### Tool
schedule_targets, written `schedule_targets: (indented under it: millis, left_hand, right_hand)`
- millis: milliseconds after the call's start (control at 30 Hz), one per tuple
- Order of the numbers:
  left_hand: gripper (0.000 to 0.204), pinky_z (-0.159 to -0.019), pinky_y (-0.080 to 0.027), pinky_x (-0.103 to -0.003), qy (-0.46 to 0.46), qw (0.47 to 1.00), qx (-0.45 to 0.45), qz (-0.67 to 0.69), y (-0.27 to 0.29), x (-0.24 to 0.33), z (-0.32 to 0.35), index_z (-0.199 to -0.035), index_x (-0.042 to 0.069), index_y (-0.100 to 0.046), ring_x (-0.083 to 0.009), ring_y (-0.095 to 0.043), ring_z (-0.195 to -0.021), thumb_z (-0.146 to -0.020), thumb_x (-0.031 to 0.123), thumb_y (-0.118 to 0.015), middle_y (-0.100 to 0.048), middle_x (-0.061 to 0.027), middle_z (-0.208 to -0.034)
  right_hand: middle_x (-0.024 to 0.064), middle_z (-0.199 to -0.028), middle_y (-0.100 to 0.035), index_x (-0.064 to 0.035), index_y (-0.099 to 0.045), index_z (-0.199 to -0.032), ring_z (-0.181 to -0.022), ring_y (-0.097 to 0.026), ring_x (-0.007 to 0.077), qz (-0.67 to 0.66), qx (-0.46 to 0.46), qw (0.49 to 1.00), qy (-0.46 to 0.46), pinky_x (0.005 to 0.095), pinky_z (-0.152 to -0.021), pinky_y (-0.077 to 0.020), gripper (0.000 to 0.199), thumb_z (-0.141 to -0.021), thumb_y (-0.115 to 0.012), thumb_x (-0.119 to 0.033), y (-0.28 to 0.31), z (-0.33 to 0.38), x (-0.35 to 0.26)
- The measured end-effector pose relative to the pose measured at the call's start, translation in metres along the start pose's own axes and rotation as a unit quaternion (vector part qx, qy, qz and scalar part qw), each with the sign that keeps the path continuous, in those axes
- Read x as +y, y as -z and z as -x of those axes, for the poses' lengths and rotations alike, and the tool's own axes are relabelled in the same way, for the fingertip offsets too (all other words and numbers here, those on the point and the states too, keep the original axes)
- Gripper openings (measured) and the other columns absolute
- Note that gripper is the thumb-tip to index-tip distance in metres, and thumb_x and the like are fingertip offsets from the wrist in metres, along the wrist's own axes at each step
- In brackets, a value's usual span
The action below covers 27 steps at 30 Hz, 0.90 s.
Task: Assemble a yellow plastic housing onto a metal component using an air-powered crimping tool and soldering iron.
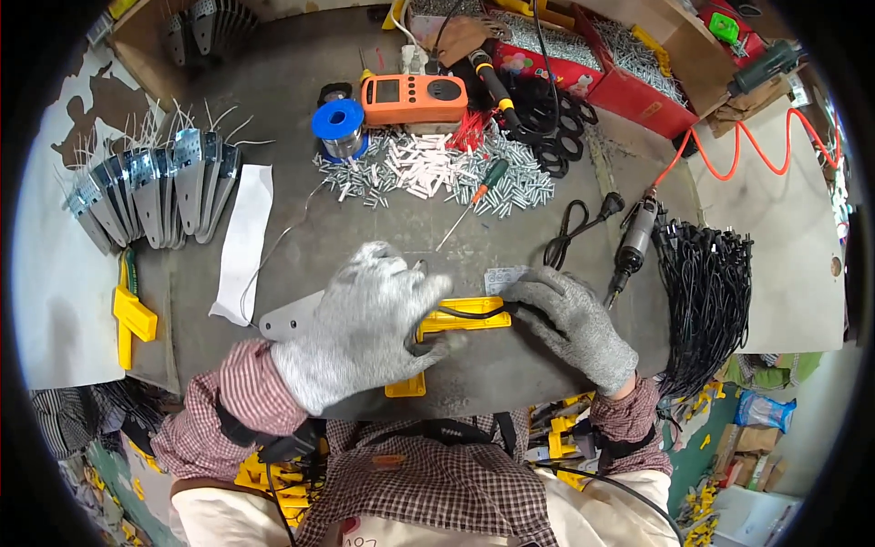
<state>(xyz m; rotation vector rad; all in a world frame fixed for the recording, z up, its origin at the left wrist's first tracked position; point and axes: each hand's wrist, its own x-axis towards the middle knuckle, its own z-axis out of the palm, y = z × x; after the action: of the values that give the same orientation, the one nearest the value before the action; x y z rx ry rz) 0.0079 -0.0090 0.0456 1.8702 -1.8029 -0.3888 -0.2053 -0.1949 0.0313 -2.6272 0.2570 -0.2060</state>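
Note:
A yellow plastic handle shell (488, 321) lies on the bench in front of me, with a black cable (453, 313) running along its upper arm. My left hand (360, 324), in a grey knit glove and slightly blurred, is over the shell's left end, thumb and forefinger spread apart. From beneath that hand sticks out a grey metal plate (278, 324) with two holes. My right hand (570, 324), gloved alike, has its fingers closed around the black cable at the shell's right end. A small printed label (503, 278) lies just behind the shell.
Farther back are a screwdriver (474, 202), a heap of screws (519, 173), white sleeves (424, 164), a solder spool (339, 128) and an orange meter (413, 98). Metal plates with wires (150, 196) stand left. A power screwdriver (635, 237) and bundled black cords (702, 292) lie right.

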Motion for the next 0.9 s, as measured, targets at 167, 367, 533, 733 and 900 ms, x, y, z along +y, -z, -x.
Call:
schedule_targets:
  millis: [167,367,533,733,900]
  left_hand:
    - [0.033,-0.108,-0.038,-0.052,-0.076,0.947,0.145,-0.277,-0.036,-0.006,0.042,-0.106,0.012,-0.069,-0.0272,-0.060,-0.116,-0.076,0.023,-0.079,-0.066,-0.0070,-0.117]
    - [0.029,-0.098,-0.052,-0.046,-0.097,0.973,0.041,-0.203,-0.061,-0.015,0.058,-0.108,0.008,-0.069,-0.0298,-0.065,-0.109,-0.084,0.023,-0.072,-0.069,-0.0107,-0.108]
    - [0.035,-0.098,-0.052,-0.046,-0.084,0.984,0.102,-0.116,-0.076,-0.027,0.066,-0.110,0.006,-0.069,-0.0305,-0.067,-0.102,-0.083,0.027,-0.074,-0.071,-0.0103,-0.104]
    - [0.036,-0.105,-0.045,-0.047,-0.071,0.984,0.084,-0.143,-0.067,-0.012,0.063,-0.109,0.005,-0.069,-0.0294,-0.063,-0.109,-0.084,0.031,-0.071,-0.068,-0.0125,-0.110]
    - [0.057,-0.111,-0.037,-0.052,-0.076,0.979,0.026,-0.189,-0.064,-0.002,0.072,-0.115,-0.003,-0.067,-0.0315,-0.057,-0.119,-0.087,0.046,-0.066,-0.064,-0.0181,-0.117]
  right_hand:
    - [0.0105,-0.106,-0.062,-0.0114,-0.065,-0.115,-0.097,-0.063,0.0299,-0.005,-0.044,0.998,-0.048,0.0440,-0.086,-0.0489,0.025,-0.090,-0.066,-0.016,-0.006,0.010,0.003]
    - [0.0100,-0.110,-0.063,-0.0109,-0.065,-0.113,-0.100,-0.063,0.0304,0.101,-0.011,0.995,-0.013,0.0451,-0.087,-0.0489,0.027,-0.085,-0.067,-0.012,-0.014,0.009,-0.001]
    - [0.0079,-0.122,-0.061,-0.0137,-0.066,-0.116,-0.096,-0.067,0.0274,-0.019,0.008,0.998,0.062,0.0378,-0.080,-0.0571,0.033,-0.083,-0.067,-0.008,-0.031,-0.026,-0.046]
    - [0.0067,-0.113,-0.061,-0.0210,-0.065,-0.125,-0.089,-0.068,0.0256,0.017,-0.002,0.998,0.053,0.0368,-0.074,-0.0580,0.041,-0.085,-0.065,-0.012,-0.070,-0.043,-0.038]
    - [0.0124,-0.111,-0.060,-0.0239,-0.057,-0.139,-0.092,-0.067,0.0251,0.135,-0.054,0.985,0.088,0.0373,-0.077,-0.0590,0.053,-0.087,-0.064,-0.017,-0.057,-0.048,-0.055]
